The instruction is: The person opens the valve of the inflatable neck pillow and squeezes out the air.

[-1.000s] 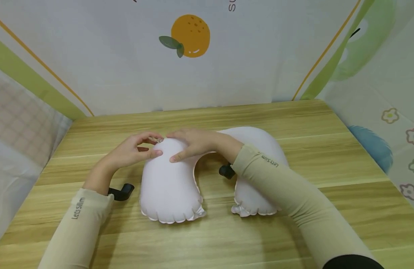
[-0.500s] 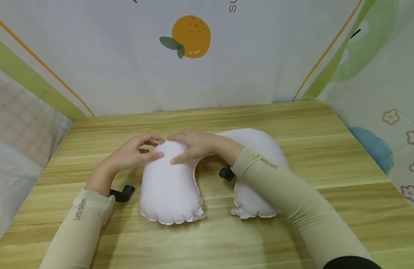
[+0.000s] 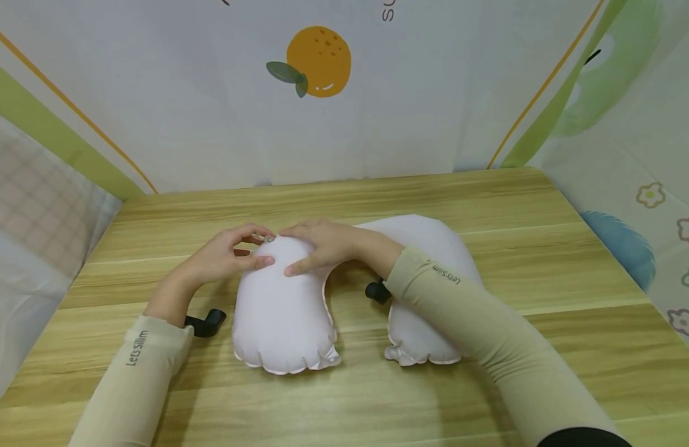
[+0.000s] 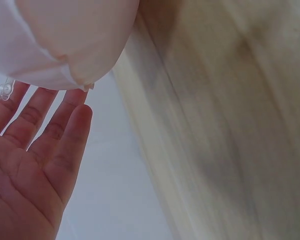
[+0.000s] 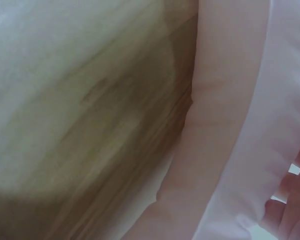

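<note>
- A pale pink inflatable neck pillow (image 3: 282, 310), U-shaped and full of air, lies on the wooden table (image 3: 545, 261) with its two scalloped ends toward the person.
- A small clear valve (image 3: 264, 237) stands at the top of the pillow's left lobe, right at the meeting point of both hands.
- The left hand (image 3: 223, 256) has its forefinger and thumb curled in around the valve, thumb laid on the pillow just below it; in the left wrist view the other fingers (image 4: 50, 130) lie straight and loose, the valve beside their tips.
- The right hand (image 3: 322, 243) rests on the pillow's crown just right of the valve, fingers fairly straight, thumb pressed flat on the fabric; whether it pinches the valve cannot be told.
- Both forearms wear beige sleeves (image 3: 461, 310) printed "Lets Slim".
- A black wrist mount (image 3: 207, 323) shows behind each wrist.
- Behind the grip hangs a backdrop (image 3: 182, 93) with a printed orange (image 3: 319, 61) and the cut-off letters "SU".
</note>
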{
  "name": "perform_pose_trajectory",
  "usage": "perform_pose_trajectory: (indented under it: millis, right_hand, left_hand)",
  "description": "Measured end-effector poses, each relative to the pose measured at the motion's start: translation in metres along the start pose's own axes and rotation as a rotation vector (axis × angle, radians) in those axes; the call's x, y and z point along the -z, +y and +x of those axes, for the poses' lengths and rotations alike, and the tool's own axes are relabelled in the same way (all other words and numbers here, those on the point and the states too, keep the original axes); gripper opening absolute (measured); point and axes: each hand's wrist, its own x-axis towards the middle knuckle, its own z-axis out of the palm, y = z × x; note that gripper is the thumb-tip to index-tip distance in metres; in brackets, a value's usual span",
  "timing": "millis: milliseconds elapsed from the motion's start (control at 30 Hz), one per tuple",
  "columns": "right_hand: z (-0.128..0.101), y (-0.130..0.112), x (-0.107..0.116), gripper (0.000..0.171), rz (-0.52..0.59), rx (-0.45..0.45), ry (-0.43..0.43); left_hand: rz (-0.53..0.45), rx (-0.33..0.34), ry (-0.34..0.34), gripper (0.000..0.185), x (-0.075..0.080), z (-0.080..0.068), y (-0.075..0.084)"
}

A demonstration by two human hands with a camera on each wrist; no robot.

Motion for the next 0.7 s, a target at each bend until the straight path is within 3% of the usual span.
perform_pose_trajectory:
  millis: [700]
  right_hand:
    - [0.0045, 0.0049, -0.0079, 0.086, -0.018, 0.012, 0.01]
  left_hand:
    - [0.039, 0.013, -0.009, 0.049, -0.0025, 0.001, -0.0024]
